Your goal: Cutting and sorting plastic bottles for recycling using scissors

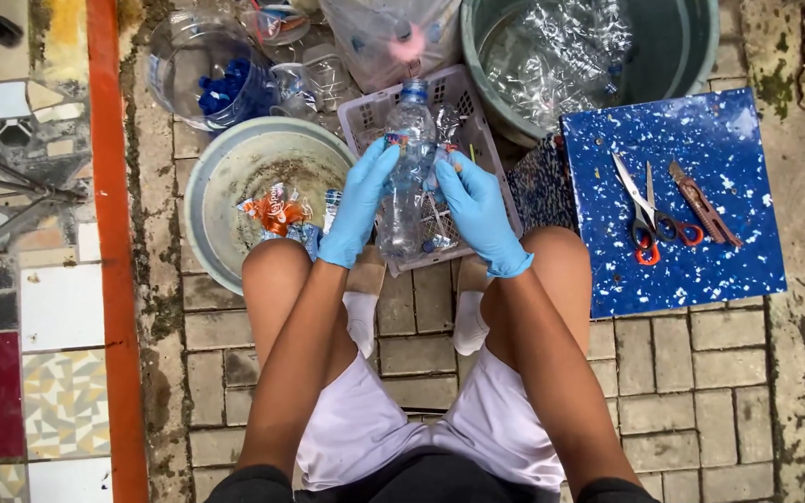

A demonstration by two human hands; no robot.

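Bottle (407,177) upright, cap away.

Both gloved hands (421,210) hold a clear bottle (405,177).

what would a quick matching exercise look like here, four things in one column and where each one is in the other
Things:
1. clear plastic bottle
2. scissors
3. blue bottle caps
4. torn labels

Places:
A. in the clear jar at top left
B. in the round grey basin
C. held between the left hand and right hand, over the white basket
D. on the blue speckled board

Pairs: 1-C, 2-D, 3-A, 4-B
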